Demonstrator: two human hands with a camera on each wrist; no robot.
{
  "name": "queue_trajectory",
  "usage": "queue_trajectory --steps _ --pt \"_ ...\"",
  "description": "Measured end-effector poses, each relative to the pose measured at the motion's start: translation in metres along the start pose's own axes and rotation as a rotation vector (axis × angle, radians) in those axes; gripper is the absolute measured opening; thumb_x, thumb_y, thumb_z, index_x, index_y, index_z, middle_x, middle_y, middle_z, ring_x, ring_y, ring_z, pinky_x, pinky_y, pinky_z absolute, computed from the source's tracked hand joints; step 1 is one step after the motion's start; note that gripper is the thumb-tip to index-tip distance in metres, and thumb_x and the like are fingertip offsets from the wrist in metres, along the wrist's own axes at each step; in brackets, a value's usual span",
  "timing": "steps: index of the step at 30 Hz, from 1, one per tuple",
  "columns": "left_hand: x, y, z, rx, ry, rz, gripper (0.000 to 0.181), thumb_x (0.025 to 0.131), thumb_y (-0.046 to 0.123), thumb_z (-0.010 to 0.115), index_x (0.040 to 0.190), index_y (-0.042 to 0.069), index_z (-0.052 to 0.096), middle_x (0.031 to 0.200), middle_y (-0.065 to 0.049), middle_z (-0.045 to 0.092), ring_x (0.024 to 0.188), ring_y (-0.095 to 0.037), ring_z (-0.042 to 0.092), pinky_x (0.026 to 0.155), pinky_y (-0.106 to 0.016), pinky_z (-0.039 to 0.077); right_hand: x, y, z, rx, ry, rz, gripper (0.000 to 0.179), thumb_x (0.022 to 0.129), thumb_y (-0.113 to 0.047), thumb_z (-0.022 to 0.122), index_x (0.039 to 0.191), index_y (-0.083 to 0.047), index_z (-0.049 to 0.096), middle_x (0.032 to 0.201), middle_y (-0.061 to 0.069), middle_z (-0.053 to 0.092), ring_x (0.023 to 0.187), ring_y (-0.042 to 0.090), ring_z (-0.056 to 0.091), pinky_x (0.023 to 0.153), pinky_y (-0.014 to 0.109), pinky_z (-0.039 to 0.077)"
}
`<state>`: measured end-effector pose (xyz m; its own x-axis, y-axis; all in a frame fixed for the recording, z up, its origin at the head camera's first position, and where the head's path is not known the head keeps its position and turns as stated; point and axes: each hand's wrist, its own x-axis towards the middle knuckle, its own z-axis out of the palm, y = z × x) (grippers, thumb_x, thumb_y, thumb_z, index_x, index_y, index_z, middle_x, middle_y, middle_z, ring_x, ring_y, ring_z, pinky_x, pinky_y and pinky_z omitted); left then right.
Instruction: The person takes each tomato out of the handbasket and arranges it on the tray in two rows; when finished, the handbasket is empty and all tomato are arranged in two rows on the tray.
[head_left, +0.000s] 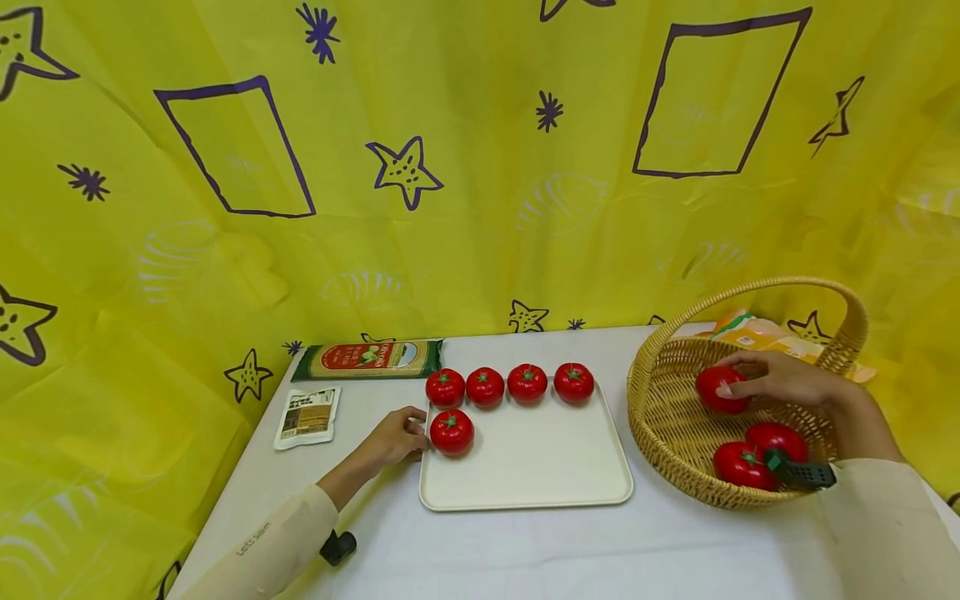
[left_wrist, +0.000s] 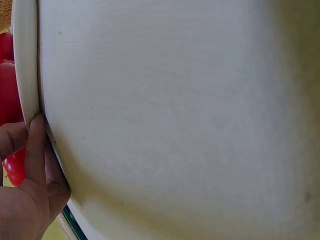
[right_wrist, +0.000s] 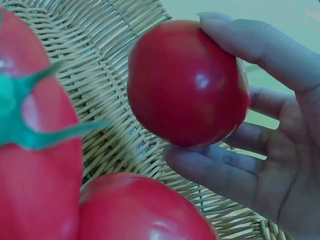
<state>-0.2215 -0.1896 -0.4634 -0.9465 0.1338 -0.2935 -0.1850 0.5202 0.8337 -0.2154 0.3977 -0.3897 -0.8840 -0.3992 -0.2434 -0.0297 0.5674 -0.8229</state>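
My right hand grips a red tomato inside the wicker basket, thumb on one side and fingers curled beneath it. Two more tomatoes lie lower in the basket, one with a green calyx close to the right wrist camera. At the left, my left hand pinches the rim of the cream tray between thumb and fingers, as the left wrist view shows. Several tomatoes line the tray's far edge, and a single tomato sits in front of the leftmost one.
A green pasta packet lies at the back left of the white table, with a small white pouch before it. Behind the basket's tall handle is an orange bag. A yellow patterned curtain hangs behind the table.
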Motion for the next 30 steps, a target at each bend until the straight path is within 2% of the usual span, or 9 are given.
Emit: queue_trajectory --steps 7,14,22,26,30 --pt "-0.001 0.002 0.0 0.014 0.002 -0.005 0.042 0.086 -0.004 0.067 0.126 -0.004 0.055 0.09 -0.01 0.056 0.073 -0.018 0.06 0.065 -0.027 0.059 -0.007 -0.005 0.004 -0.019 0.028 -0.016 0.052 0.1 -0.014 0.06 0.14 0.012 0.039 0.117 0.013 0.064 0.095 0.013 0.07 0.081 0.033 0.062" --pt "0.0 0.001 0.0 0.02 0.001 -0.01 0.042 0.086 -0.003 0.067 0.126 -0.005 0.055 0.09 -0.011 0.058 0.074 -0.018 0.06 0.065 -0.028 0.059 -0.016 -0.012 0.008 -0.03 0.064 -0.061 0.046 0.1 -0.011 0.059 0.137 0.01 0.04 0.112 0.008 0.065 0.092 0.015 0.071 0.079 0.033 0.062" --pt "0.0 0.002 0.0 0.014 0.0 -0.011 0.042 0.086 -0.003 0.068 0.126 -0.005 0.055 0.091 -0.011 0.057 0.075 -0.018 0.061 0.066 -0.029 0.06 -0.027 -0.026 0.018 -0.189 0.135 -0.091 0.042 0.096 -0.02 0.066 0.134 -0.005 0.055 0.12 0.001 0.063 0.097 0.006 0.064 0.078 0.025 0.057" --pt "0.0 0.001 0.0 0.009 0.002 -0.01 0.042 0.085 -0.004 0.068 0.125 -0.004 0.056 0.09 -0.011 0.057 0.074 -0.018 0.061 0.065 -0.028 0.06 -0.033 -0.032 0.021 -0.185 0.104 -0.092 0.047 0.097 -0.02 0.064 0.14 -0.007 0.053 0.122 0.0 0.064 0.099 0.005 0.063 0.078 0.027 0.057" --pt "-0.001 0.002 0.0 0.013 0.006 -0.009 0.043 0.084 -0.004 0.069 0.125 -0.004 0.056 0.09 -0.011 0.057 0.074 -0.018 0.061 0.065 -0.028 0.06 -0.038 -0.035 0.026 -0.094 0.026 -0.099 0.053 0.098 -0.016 0.061 0.146 -0.002 0.044 0.119 -0.003 0.067 0.1 0.009 0.066 0.08 0.03 0.059"
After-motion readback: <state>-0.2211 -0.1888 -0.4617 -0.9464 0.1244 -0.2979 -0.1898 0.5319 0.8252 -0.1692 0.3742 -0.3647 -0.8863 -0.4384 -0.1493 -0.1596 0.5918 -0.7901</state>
